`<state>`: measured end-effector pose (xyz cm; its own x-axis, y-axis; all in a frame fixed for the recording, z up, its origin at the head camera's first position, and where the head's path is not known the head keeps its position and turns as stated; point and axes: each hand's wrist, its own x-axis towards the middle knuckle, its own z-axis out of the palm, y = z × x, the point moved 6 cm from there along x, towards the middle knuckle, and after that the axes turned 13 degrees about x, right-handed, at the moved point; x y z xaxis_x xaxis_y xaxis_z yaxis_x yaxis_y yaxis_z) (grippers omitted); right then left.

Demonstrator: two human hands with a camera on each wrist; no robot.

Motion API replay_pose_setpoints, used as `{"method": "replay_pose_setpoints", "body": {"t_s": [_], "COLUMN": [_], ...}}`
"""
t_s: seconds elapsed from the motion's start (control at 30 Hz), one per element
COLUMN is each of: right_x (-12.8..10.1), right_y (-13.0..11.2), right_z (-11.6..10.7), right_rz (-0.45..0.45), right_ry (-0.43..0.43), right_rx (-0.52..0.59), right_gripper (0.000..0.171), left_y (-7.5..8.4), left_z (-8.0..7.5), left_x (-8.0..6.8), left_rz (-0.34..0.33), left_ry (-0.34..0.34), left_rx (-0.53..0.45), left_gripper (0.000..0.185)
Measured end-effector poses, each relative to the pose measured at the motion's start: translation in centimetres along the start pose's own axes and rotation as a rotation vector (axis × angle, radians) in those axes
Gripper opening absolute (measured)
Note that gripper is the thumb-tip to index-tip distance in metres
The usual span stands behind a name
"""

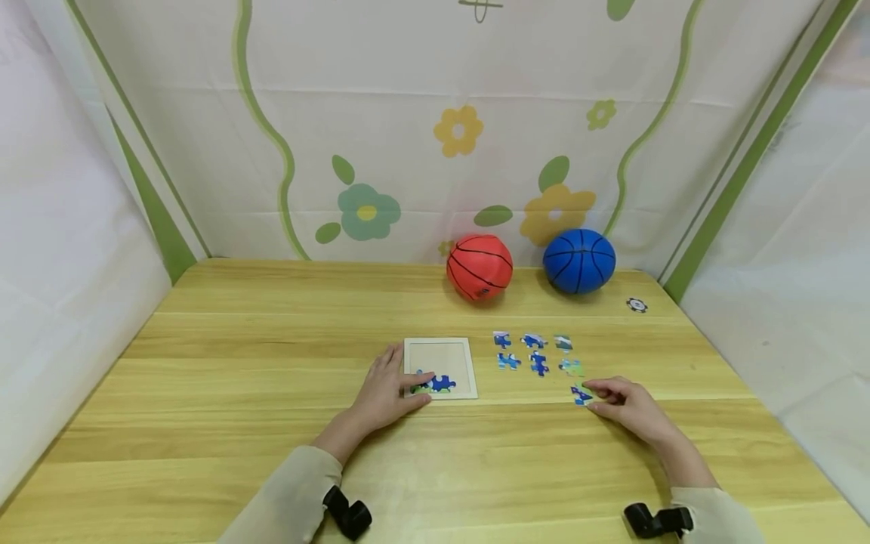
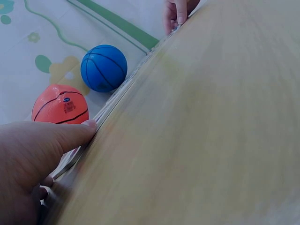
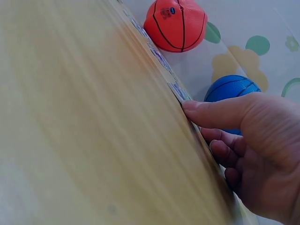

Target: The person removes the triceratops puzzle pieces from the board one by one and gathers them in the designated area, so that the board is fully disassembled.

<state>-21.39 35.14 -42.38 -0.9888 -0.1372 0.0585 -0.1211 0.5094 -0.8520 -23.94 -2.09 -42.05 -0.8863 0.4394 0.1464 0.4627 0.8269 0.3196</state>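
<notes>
**Loose piece at the right hand, puzzle frame at the left**

Head view, looking down on a pale wooden worktop [image 1: 272,423] with lengthwise grain. Right hand [image 1: 628,404] low and flat at the near right, fingertips curled onto a single jigsaw piece [image 1: 581,395], blue and white, small, thin and lobed. Left hand [image 1: 387,389] well apart from it, resting with relaxed, nearly straight fingers on the near-left corner of the puzzle frame [image 1: 442,355], thumb reaching over two pieces already seated [image 1: 435,384] along its near edge.

Frame to the left of the held piece, and slightly farther from the body; square, shallow, light board with a raised rim, so no marked long axis. Right hand plainly the nearer to the loose piece, left hand the nearer to the frame. Open cells behind and to the right of the seated pair.

Beyond the right hand, six spare pieces [image 1: 535,352] in two short rows, flat, apart from one another, mostly blue with some green and white. At the back of the worktop, an orange ball [image 1: 479,267] and a blue ball [image 1: 579,261], both ribbed with black seams like basketballs, matte and rubbery in look, standing just apart before a floral cloth backdrop [image 1: 435,136]. Wrist views too oblique and blurred to add detail of the grip.
</notes>
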Motion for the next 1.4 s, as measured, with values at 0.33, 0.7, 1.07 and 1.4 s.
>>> {"method": "replay_pose_setpoints", "body": {"t_s": [0.33,0.7,1.07,1.4], "right_x": [1.0,4.4,6.6,5.6], "right_y": [-2.7,-11.5,-12.2,-12.0], "right_z": [0.6,8.1,16.4,18.4], "right_rz": [-0.027,-0.115,-0.193,-0.267], "right_ry": [-0.011,-0.174,-0.227,-0.160], "right_rx": [0.074,0.161,0.061,-0.115], "right_gripper": [0.041,0.033,0.032,0.033], "left_y": [-0.1,-0.5,-1.0,-0.7], "left_z": [0.0,-0.3,-1.0,-0.4], "left_x": [0.1,0.3,-1.0,-1.4], "left_rz": [0.007,0.004,0.057,0.076], "left_ry": [0.005,0.021,0.058,0.069], "left_rx": [0.012,0.022,0.005,0.008], "left_gripper": [0.039,0.043,0.040,0.037]}}
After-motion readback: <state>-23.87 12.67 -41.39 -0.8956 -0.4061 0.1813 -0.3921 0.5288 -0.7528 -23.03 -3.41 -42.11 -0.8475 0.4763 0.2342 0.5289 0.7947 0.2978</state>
